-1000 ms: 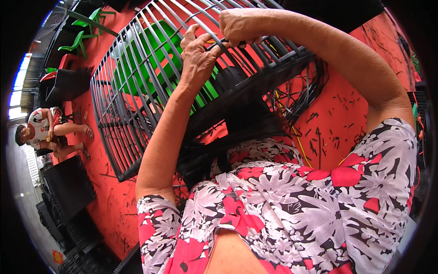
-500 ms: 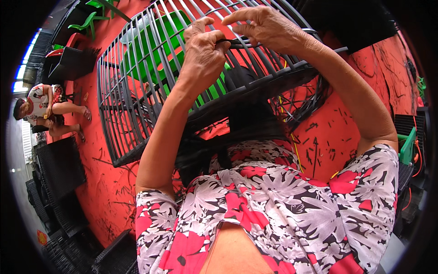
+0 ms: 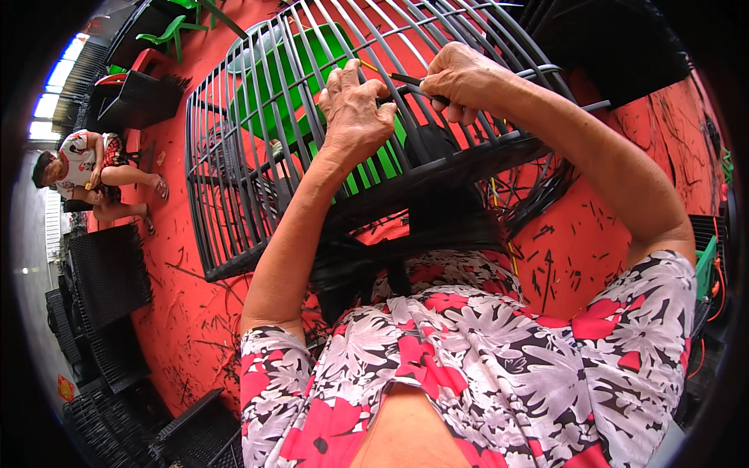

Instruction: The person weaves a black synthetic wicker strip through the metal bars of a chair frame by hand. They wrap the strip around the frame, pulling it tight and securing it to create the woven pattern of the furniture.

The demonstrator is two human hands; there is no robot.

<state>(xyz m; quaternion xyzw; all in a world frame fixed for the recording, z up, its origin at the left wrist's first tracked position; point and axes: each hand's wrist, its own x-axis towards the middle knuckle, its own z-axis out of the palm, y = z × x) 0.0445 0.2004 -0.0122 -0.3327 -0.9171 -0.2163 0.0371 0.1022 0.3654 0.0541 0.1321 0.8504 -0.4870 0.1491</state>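
A black frame of parallel slats (image 3: pixel 234 226) leans across my lap, with bent cross strips near its top. My left hand (image 3: pixel 353 117) lies on it, the fingers bent over the slats and the thumb apart to the right. Closed at the right, my right hand (image 3: pixel 466 84) grips a slim dark pointed piece (image 3: pixel 406 79). Its tip points left toward my left fingers; whether it is a tool or a strip end I cannot make out. A thin yellow piece (image 3: pixel 370 66) shows beside the left fingertips.
Beyond the slats stands a green plastic chair (image 3: pixel 265 101). Loose black strips (image 3: pixel 538 203) and short offcuts lie on the red floor (image 3: pixel 187 312). A seated person (image 3: pixel 90 168) is at the far left, near black woven panels (image 3: pixel 109 269). A green-handled object (image 3: pixel 706 265) stands at the right.
My right hand has come down and closed on the dark piece; its fingers were apart before. My left hand has loosened from a pinch and bent over the slats. The whole view has shifted slightly.
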